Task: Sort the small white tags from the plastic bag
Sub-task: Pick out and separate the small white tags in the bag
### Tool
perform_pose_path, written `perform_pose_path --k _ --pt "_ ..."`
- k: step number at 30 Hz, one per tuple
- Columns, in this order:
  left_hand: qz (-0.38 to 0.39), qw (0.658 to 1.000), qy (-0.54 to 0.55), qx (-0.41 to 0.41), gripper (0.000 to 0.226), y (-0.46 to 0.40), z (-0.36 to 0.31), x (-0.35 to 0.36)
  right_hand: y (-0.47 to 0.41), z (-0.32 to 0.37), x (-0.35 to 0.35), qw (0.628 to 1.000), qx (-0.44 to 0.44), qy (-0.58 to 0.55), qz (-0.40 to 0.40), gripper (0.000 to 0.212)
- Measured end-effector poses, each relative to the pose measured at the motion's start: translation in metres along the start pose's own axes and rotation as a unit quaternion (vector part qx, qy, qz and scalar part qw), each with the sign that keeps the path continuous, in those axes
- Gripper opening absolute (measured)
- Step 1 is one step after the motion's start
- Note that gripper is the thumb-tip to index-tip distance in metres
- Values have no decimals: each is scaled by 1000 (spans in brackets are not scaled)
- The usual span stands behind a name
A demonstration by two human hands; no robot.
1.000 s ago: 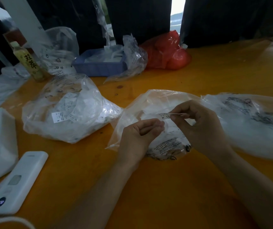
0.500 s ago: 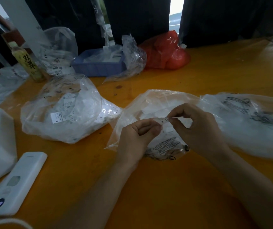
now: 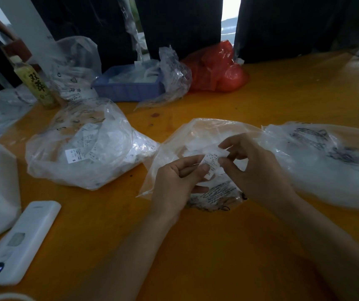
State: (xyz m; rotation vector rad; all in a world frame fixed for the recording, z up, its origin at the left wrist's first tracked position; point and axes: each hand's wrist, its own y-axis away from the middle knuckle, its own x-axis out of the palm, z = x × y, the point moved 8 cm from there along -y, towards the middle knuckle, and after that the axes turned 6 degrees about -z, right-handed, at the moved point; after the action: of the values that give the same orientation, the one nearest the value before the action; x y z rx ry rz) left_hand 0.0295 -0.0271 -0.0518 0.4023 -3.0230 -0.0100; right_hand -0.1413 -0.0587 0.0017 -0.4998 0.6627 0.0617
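A small white printed tag (image 3: 211, 162) is held upright between both hands above a clear plastic bag (image 3: 198, 137) of white tags on the orange table (image 3: 250, 246). My left hand (image 3: 175, 185) pinches the tag's lower left edge between thumb and fingers. My right hand (image 3: 253, 168) pinches its upper right edge with thumb and forefinger. The tag's printed face, marked XL at the bottom, is turned toward me.
A second bag of tags (image 3: 87, 146) lies at the left, a third clear bag (image 3: 326, 161) at the right. Behind stand a blue tray (image 3: 128, 89), a red bag (image 3: 217, 68) and a bottle (image 3: 35, 83). A white device (image 3: 22, 242) lies front left.
The tag was held edge-on and near flat between the fingertips; it has been turned so its printed face shows and hangs downward. Both hands stayed over the bag.
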Motion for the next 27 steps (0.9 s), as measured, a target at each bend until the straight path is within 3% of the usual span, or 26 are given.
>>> perform_pose_path --k 3,6,11,17,22,27 --pt "-3 1000 9 0 23 1 -3 0 0 5 3 1000 -21 6 12 14" --pt "-4 1000 12 5 29 2 -6 -1 0 5 5 1000 -17 -6 17 21" --pt "-5 1000 12 -2 18 3 -6 -1 0 -1 -2 999 8 -37 -25 28" --pt "-15 1000 8 4 23 2 -9 -2 2 8 7 999 -35 -28 17 19" --pt "-21 1000 13 -2 21 1 -9 -3 1 -1 4 998 4 -56 -9 17" --pt "-28 1000 6 -7 20 1 -7 -4 0 1 9 998 -11 -60 31 13"
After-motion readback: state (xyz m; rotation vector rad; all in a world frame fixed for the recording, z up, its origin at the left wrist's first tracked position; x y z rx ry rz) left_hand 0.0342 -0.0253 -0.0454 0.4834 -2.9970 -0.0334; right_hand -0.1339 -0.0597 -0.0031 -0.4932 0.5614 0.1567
